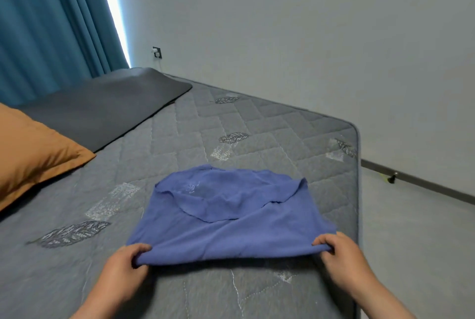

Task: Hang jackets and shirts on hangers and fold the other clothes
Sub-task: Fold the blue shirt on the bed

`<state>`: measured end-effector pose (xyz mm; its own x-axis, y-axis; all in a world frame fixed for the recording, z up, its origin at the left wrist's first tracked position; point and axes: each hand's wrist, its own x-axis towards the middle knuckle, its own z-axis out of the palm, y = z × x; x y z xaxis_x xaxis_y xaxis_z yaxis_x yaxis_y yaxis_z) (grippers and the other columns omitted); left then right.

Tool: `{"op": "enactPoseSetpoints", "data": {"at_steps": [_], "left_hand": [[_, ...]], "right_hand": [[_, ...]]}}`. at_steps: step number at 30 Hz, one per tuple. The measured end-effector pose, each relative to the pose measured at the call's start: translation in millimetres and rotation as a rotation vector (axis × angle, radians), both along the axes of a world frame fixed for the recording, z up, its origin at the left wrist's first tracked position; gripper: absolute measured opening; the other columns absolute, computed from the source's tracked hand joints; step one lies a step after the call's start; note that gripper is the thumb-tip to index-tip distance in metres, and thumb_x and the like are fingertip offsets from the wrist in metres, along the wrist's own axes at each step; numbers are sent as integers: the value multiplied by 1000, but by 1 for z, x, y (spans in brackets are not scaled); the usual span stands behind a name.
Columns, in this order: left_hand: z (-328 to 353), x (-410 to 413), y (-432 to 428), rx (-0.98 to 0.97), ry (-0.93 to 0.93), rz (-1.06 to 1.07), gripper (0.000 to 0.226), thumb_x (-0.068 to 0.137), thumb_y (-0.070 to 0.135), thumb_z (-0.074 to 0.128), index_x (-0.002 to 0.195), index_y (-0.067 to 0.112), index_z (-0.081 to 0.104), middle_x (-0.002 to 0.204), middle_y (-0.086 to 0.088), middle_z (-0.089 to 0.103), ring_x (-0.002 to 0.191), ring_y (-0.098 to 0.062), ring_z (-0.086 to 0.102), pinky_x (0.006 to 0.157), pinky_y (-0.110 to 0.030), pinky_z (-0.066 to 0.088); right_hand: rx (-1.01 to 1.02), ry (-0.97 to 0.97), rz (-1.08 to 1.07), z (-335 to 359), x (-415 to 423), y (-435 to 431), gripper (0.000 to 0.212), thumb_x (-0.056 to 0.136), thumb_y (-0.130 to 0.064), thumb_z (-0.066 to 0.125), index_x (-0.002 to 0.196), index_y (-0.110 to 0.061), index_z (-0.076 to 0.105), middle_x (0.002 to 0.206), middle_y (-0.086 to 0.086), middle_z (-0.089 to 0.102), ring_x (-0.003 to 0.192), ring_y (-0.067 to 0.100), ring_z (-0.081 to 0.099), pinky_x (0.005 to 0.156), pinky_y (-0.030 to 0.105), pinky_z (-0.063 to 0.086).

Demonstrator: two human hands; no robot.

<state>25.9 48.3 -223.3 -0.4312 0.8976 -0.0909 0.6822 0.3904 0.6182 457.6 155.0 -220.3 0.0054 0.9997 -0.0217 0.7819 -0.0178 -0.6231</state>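
Both hands, left (123, 264) and right (339, 252), pinched the near corners of the blue garment (231, 221), lifting that edge off the bed (257, 123) near its right edge.

I am looking into a home bedroom: a grey quilted mattress with stitched leaf patterns (257, 126) fills the view, an orange fabric pillow (30, 149) lies on it, long teal pleated curtains (51, 15) hang beside a plain white wall (282, 23).
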Motion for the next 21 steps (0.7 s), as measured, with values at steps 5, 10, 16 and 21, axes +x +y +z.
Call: {"op": "enactPoseSetpoints", "data": {"at_steps": [5, 10, 16, 21], "left_hand": [[87, -14, -14, 331, 169, -123, 28, 57, 43, 47, 72, 34, 70, 97, -8, 65, 97, -10, 62, 86, -32, 44], [164, -15, 13, 433, -295, 14, 16, 64, 34, 59, 78, 30, 67, 76, -4, 66, 72, -19, 58, 69, -26, 49], [146, -28, 123, 359, -69, 106, 14, 83, 5, 59, 71, 10, 63, 72, -11, 65, 70, -26, 56, 63, -35, 42], [81, -24, 181, 141, 13, 75, 11, 86, 10, 58, 75, 9, 59, 81, -15, 64, 77, -30, 58, 58, -34, 40]], "right_hand": [[265, 35, 46, 75, 9, -15, 68, 66, 12, 72, 78, -54, 62, 128, 9, 56, 124, 24, 49, 98, 17, 31], [247, 503, -10, 152, -2, -4, 44, 84, 16, 52, 78, -24, 69, 74, -9, 70, 69, -3, 60, 65, 6, 46], [128, 622, -100, 138, -28, 76, 19, 88, 1, 57, 86, -13, 70, 82, 3, 72, 75, 16, 63, 65, 27, 50], [-128, 863, -327, 77, -47, 134, 13, 96, -12, 55, 88, -8, 64, 93, 17, 67, 78, 27, 63, 69, 33, 52]]}}
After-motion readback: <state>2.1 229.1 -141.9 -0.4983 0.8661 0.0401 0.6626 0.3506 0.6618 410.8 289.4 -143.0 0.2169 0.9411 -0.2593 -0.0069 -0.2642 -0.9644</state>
